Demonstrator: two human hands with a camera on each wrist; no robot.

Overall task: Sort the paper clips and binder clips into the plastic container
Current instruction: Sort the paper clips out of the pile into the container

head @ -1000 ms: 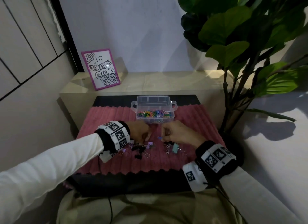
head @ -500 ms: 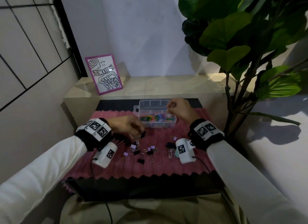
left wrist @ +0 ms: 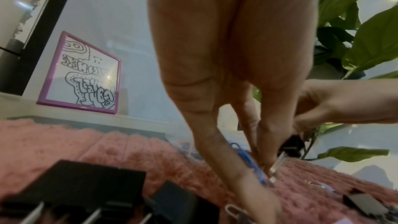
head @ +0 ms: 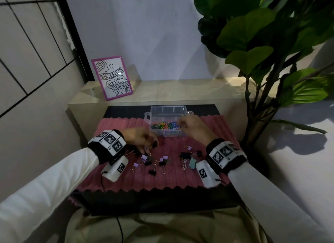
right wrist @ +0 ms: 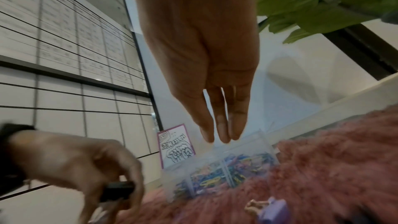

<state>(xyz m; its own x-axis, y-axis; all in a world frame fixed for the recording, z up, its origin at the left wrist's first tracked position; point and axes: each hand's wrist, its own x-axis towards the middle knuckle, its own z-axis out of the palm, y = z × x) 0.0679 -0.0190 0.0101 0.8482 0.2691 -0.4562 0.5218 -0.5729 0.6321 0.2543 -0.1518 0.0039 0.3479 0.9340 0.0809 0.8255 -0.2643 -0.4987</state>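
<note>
Here, a black binder clip is pinched by the left hand, while the right hand is held slack-fingered above the plastic container.

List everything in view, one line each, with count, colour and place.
plastic container: one, clear, far edge of the mat, divided into compartments
paper clips: many, mixed colours, in the container's near compartments
binder clips: about a dozen, black, purple and one teal, loose on the mat
mat: one, pink, ribbed, on the dark table
framed drawing: one, purple frame, leaning on the ledge
plant: one, green, right side
left hand: pinches a black binder clip above the mat
right hand: fingers straight, over the container
</note>
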